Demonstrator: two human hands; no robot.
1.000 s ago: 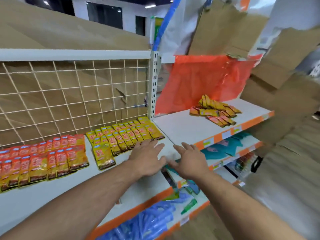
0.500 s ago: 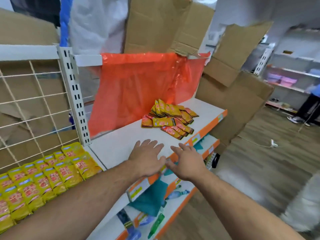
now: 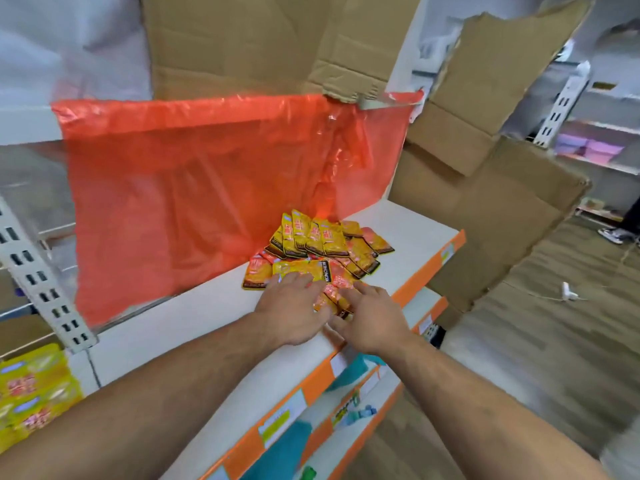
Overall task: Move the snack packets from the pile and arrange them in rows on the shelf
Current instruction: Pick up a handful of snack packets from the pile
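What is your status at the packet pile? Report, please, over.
Left hand open, fingers over pile's near edge. Right hand open beside it. Snack packets heaped on shelf, none gripped. Red plastic sheet behind, not blocking.

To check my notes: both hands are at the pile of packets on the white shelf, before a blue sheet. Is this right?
Not quite: in the head view the sheet is orange-red, not blue. The left hand and right hand are at the pile on the white shelf.
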